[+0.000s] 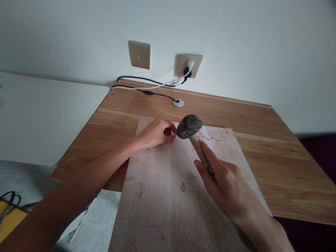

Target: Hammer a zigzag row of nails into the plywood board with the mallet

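My right hand (pixel 228 185) is wrapped around the wooden handle of a hammer (pixel 189 126). Its dark, worn head is raised above the far part of a whitish, worn wooden board (pixel 157 196). Close to the left of the hammer head, my left hand (pixel 160 133) rests at the board with thumb and finger pinched together; whatever is between the fingertips is too small or hidden to make out. Right of the hammer head, three small nails (pixel 210 139) stand in a row near the board's far edge. A thin nail-like piece (pixel 193 177) lies nearer the middle of the board.
The board lies on a brown wooden desk (pixel 262 157). Behind are a cable grommet (pixel 178 103), black and white cables (pixel 149 92), and a wall socket (pixel 193 64) with plugs. A white panel (pixel 47 119) stands at left. Something yellow (pixel 10 218) is at lower left.
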`<state>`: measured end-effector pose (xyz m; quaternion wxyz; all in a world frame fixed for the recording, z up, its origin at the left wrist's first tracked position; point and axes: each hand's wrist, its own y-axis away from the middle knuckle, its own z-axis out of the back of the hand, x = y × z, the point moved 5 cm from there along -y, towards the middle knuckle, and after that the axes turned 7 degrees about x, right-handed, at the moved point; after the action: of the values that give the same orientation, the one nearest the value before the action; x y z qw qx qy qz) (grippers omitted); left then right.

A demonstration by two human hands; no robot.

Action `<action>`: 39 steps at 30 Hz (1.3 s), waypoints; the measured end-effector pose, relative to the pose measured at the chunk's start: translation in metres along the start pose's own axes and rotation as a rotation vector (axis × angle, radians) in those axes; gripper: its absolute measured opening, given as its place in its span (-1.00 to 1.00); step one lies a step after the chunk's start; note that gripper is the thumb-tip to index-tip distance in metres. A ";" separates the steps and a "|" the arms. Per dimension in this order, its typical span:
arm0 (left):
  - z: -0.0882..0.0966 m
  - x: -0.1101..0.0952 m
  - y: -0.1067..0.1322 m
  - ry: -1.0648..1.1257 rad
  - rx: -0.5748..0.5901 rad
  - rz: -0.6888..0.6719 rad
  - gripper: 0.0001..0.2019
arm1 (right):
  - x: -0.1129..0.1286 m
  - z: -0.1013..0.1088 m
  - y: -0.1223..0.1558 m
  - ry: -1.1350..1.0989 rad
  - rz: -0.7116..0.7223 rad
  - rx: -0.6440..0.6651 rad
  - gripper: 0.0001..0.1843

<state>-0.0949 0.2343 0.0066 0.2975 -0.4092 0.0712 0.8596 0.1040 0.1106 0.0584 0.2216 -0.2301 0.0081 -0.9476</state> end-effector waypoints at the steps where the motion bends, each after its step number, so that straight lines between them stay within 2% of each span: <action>1: 0.000 0.000 0.000 0.008 -0.003 -0.003 -0.87 | 0.001 0.002 0.000 -0.002 -0.002 -0.001 -0.43; 6: 0.002 -0.001 0.003 0.023 -0.008 -0.005 -0.88 | 0.006 0.008 -0.001 -0.002 0.003 -0.020 -0.43; 12: 0.001 -0.001 0.002 0.000 -0.012 0.005 -0.96 | 0.002 0.003 0.000 0.013 0.002 -0.003 -0.42; 35: 0.001 -0.002 0.002 0.001 0.000 0.023 -0.90 | 0.006 0.000 -0.003 0.039 0.060 -0.037 -0.42; 39: 0.001 -0.001 0.002 0.008 -0.019 0.024 -0.98 | 0.007 0.005 0.000 0.035 0.051 -0.047 -0.42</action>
<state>-0.0961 0.2327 0.0078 0.2832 -0.4146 0.0692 0.8620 0.1011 0.1086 0.0661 0.2399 -0.2185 0.0400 -0.9450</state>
